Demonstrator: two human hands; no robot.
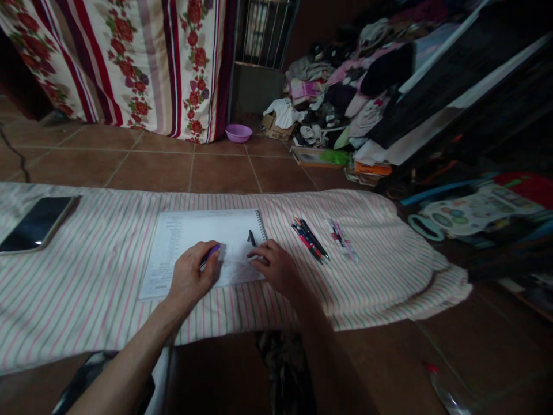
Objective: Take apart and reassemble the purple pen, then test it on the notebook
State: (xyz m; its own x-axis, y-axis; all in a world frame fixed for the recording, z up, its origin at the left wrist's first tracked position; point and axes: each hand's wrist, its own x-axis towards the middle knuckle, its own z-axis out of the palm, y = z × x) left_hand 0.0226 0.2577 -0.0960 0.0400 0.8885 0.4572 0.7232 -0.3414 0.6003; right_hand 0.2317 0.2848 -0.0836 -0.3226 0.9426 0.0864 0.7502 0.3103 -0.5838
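A white spiral-bound notebook (207, 222) lies open on the striped cloth, with a printed column down its left side and its wire binding on the right. My left hand (193, 271) rests on the page, thumb and fingers closed around a small purple object (212, 251) whose kind I cannot make out. On the right part of the page, the curled fingers of my right hand (274, 265) close on a black pen (252, 238). The pen's upper end sticks up past the fingers, which hide its lower part. Faint marks show on the paper between the hands.
Several pens (310, 239) lie bunched right of the notebook, beside more slim pens (342, 239). A phone (38, 225) lies at the left on the striped cloth (108, 248). Beyond are a purple basin (239, 133), a floral curtain (151, 69) and piled clothes (345, 86).
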